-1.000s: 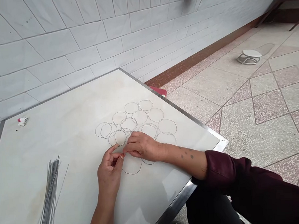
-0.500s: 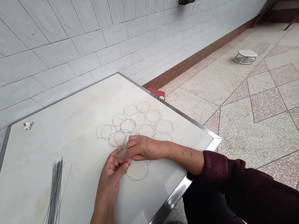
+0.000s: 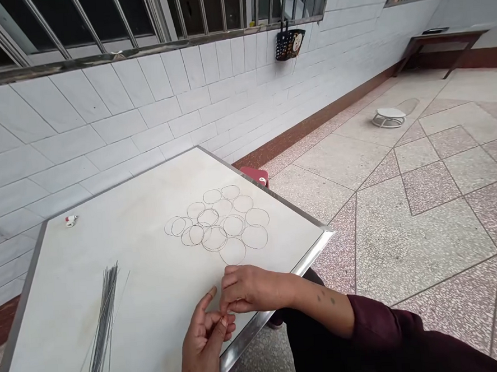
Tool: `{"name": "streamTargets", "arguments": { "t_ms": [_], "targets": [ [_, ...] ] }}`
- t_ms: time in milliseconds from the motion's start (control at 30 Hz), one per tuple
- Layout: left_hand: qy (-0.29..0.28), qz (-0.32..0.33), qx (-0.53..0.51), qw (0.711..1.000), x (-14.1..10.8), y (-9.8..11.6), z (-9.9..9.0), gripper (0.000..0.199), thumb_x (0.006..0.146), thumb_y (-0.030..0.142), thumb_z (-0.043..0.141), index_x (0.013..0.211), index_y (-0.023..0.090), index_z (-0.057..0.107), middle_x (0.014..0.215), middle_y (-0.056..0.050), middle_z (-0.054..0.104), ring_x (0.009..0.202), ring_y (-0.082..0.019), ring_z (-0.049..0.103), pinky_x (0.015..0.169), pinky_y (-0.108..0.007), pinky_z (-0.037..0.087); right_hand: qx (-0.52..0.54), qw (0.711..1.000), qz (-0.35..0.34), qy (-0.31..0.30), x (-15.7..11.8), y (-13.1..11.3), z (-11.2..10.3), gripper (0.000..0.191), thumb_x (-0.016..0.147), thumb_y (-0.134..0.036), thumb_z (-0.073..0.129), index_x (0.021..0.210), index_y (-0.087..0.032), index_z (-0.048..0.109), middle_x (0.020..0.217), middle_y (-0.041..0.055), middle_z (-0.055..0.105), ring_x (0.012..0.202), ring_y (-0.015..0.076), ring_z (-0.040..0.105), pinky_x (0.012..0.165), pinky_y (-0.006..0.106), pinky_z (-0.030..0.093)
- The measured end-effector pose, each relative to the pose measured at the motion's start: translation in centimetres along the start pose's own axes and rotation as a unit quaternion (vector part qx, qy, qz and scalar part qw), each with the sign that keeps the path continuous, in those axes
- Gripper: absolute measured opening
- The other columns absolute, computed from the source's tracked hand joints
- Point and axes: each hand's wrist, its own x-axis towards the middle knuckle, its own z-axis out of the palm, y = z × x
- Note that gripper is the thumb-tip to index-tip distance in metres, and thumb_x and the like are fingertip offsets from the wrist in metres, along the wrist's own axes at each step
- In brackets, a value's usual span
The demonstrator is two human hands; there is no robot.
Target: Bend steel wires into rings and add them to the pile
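Both hands meet over the near edge of the white table (image 3: 149, 209). My left hand (image 3: 209, 334) has thumb and forefinger pinched at the fingertips of my right hand; what it holds is too small to make out. My right hand (image 3: 248, 290) is closed in a pinch, palm down, and anything between its fingertips is hidden. Just beyond the hands lie several thin wire rings (image 3: 255, 236), some overlapping. A bundle of straight grey wires (image 3: 102, 329) rests on the table to the left of my left hand.
Small red and white items (image 3: 71, 220) sit at the table's far left corner. A red stool (image 3: 254, 175) shows behind the table's far edge. The table has a metal rim (image 3: 315, 246). A black basket (image 3: 289, 43) hangs on the wall; a low white chair (image 3: 389, 117) stands on the floor.
The view has tilted up, showing the barred window. Both hands have moved together towards the near table edge, away from the rings. The large ring beneath them no longer shows.
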Motion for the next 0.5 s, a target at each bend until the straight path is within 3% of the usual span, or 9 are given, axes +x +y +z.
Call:
{"name": "streamTargets", "arguments": {
  "t_ms": [133, 233, 333, 500],
  "targets": [
    [-0.018, -0.033, -0.092, 0.995, -2.7, -1.1, -0.3, 0.069, 0.073, 0.039, 0.078, 0.136, 0.023, 0.054, 0.075, -0.001, 0.068, 0.076, -0.021, 0.065, 0.073, -0.032, 0.051, 0.091, 0.991, 0.087, 0.052, -1.3, -2.9, 1.9, 0.009, 0.092, -0.023, 0.062, 0.1, -0.02, 0.065, 0.092, 0.0025, 0.062, 0.085, 0.0131, 0.058, 0.076, 0.024, 0.048],
    [0.004, -0.041, -0.155, 0.987, -4.5, -1.5, -0.3, 0.067, 0.07, 0.036, 0.081, 0.132, 0.022, 0.058, 0.073, -0.002, 0.068, 0.073, -0.02, 0.064, 0.069, -0.031, 0.051, 0.218, 0.947, 0.205, 0.118, -2.1, -4.5, 4.0, 0.017, 0.084, -0.027, 0.071, 0.096, -0.02, 0.062, 0.084, -0.001, 0.059, 0.069, 0.0103, 0.055, 0.062, 0.021, 0.045],
    [0.032, -0.043, -0.192, 0.98, -6.1, -1.6, -0.2, 0.073, 0.067, 0.034, 0.084, 0.133, 0.021, 0.057, 0.072, -0.002, 0.069, 0.07, -0.019, 0.064, 0.067, -0.03, 0.053, 0.374, 0.865, 0.287, 0.174, -2.6, -6.0, 5.5, 0.026, 0.085, -0.042, 0.069, 0.091, -0.019, 0.057, 0.068, -0.0056, 0.052, 0.056, 0.0086, 0.048, 0.054, 0.02, 0.041],
    [0.055, -0.061, -0.268, 0.96, -8.0, -1.7, 0.0, 0.072, 0.069, 0.02, 0.084, 0.135, 0.021, 0.055, 0.083, -0.004, 0.073, 0.076, -0.017, 0.069, 0.076, -0.028, 0.057, 0.614, 0.702, 0.315, 0.177, -3.2, -8.3, 5.6, 0.045, 0.087, -0.062, 0.06, 0.086, -0.017, 0.055, 0.065, -0.0039, 0.055, 0.05, 0.0075, 0.048, 0.052, 0.021, 0.043]
  ]
}}
